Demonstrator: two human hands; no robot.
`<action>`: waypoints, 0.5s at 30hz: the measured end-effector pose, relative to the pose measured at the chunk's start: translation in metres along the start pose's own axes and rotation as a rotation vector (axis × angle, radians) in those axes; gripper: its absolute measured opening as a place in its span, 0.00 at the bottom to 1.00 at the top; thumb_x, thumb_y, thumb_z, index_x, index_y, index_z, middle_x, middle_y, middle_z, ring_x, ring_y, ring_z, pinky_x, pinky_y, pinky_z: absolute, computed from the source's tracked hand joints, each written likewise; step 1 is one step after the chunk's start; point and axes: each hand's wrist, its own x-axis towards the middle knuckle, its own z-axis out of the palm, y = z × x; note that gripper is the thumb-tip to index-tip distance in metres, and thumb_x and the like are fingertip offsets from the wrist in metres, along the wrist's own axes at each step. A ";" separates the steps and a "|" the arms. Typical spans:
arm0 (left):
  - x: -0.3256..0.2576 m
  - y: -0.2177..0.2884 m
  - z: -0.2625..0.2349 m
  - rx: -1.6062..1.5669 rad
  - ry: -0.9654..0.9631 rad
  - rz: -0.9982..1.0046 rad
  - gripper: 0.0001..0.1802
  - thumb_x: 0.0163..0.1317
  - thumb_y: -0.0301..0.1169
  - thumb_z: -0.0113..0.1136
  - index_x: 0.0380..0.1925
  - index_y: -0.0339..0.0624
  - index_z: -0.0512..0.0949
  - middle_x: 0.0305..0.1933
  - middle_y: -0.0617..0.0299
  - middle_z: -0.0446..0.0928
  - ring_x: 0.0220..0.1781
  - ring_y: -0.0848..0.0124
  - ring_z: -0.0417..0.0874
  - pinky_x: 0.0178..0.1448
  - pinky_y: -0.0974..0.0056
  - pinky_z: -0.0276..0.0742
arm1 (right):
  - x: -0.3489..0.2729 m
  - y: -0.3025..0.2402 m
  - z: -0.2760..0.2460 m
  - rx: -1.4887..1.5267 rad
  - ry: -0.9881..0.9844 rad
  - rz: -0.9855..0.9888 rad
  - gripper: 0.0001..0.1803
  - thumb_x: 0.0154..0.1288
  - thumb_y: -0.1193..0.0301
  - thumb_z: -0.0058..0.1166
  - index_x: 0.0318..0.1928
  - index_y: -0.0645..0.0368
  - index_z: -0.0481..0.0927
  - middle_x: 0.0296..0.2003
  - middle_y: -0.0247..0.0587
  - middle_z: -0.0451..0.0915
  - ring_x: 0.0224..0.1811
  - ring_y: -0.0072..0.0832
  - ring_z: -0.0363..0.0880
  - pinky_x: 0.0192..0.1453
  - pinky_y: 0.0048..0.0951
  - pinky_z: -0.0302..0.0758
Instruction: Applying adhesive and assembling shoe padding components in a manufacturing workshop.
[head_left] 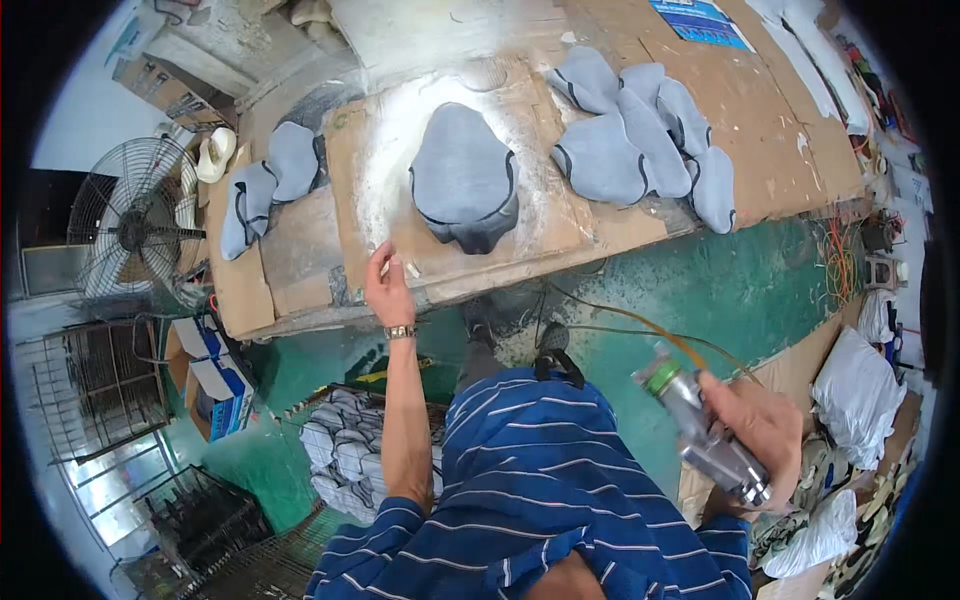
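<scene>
A grey, rounded, shell-like moulded piece with dark edging [465, 180] lies on a sheet of brown cardboard dusted with white overspray [370, 190] on the bench [790, 130], its narrower dark end pointing toward the person. The left hand [388, 285] rests at the cardboard's near edge, fingers loosely curled and pinching a small pale scrap; its wrist bears a metal watch. The right hand [765, 430] is clenched around a silvery metal spray gun with a green collar [700, 425], held low, well apart from the bench; its long axis slants up-left, nozzle toward the bench. More grey shells overlap in a pile [645, 130] to the right, and two [265, 180] lie to the left.
</scene>
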 end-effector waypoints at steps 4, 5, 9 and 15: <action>-0.004 0.014 0.003 -0.027 0.052 0.103 0.16 0.69 0.22 0.60 0.56 0.35 0.82 0.56 0.55 0.84 0.57 0.67 0.84 0.59 0.63 0.82 | 0.012 -0.007 0.009 -0.005 -0.048 -0.003 0.37 0.48 0.75 0.73 0.63 0.70 0.79 0.27 0.43 0.82 0.27 0.32 0.83 0.30 0.31 0.77; -0.003 0.015 0.003 -0.039 0.070 0.134 0.16 0.69 0.22 0.60 0.55 0.35 0.83 0.55 0.55 0.85 0.57 0.67 0.84 0.59 0.63 0.82 | 0.016 -0.008 0.010 -0.020 -0.036 0.022 0.37 0.48 0.75 0.73 0.62 0.69 0.80 0.27 0.43 0.83 0.27 0.32 0.83 0.30 0.32 0.77; 0.005 0.019 0.003 0.087 0.083 0.088 0.15 0.68 0.23 0.60 0.54 0.37 0.84 0.55 0.56 0.85 0.56 0.68 0.85 0.56 0.64 0.81 | 0.027 -0.010 0.023 -0.084 0.157 0.108 0.36 0.45 0.77 0.70 0.60 0.68 0.82 0.27 0.43 0.82 0.27 0.32 0.81 0.31 0.30 0.75; 0.036 0.035 0.018 0.140 0.061 0.187 0.15 0.67 0.21 0.59 0.52 0.38 0.84 0.52 0.58 0.84 0.50 0.69 0.84 0.51 0.65 0.80 | 0.019 -0.012 0.016 -0.074 0.241 0.117 0.36 0.45 0.76 0.69 0.61 0.68 0.82 0.26 0.43 0.81 0.26 0.30 0.81 0.31 0.28 0.74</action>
